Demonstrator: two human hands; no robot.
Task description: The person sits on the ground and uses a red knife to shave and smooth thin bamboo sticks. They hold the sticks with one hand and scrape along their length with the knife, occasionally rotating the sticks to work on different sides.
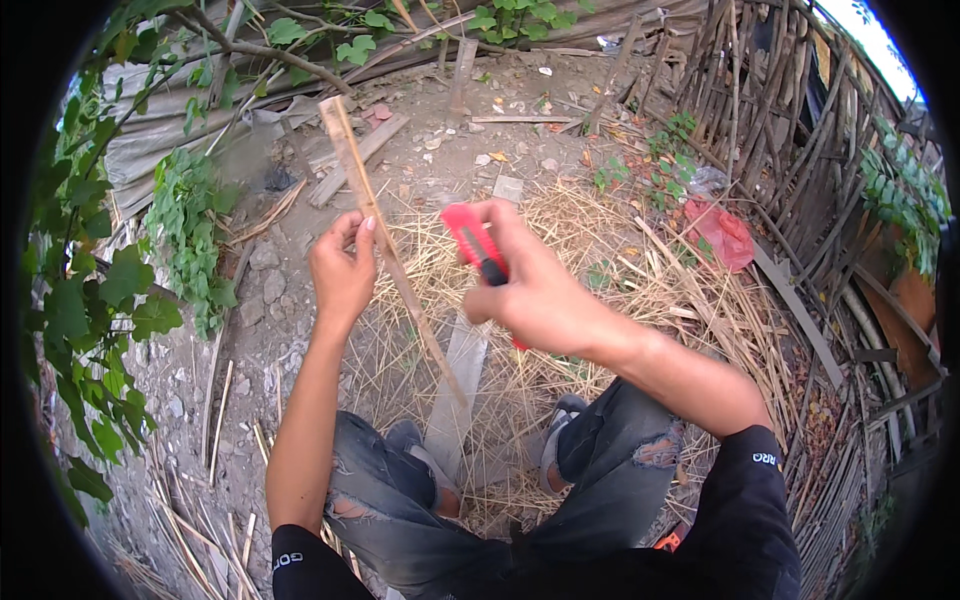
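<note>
My left hand (342, 268) grips a long thin bamboo strip (352, 160), held slanting from the upper left down toward my knees. My right hand (525, 285) is closed around a red utility knife (470, 238) with a black slider, its tip pointing up and left, close to the strip. Whether the blade touches the strip I cannot tell. Both hands are raised over a heap of dry straw-like shavings (620, 270). I sit with my knees in torn grey jeans (620, 450) below.
A flat grey plank (455, 385) lies between my feet. A woven stick fence (800, 150) curves along the right. Green vines (110, 290) hang on the left. A red plastic bag (722, 232) lies on the straw. Loose bamboo strips (215, 410) litter the dirt.
</note>
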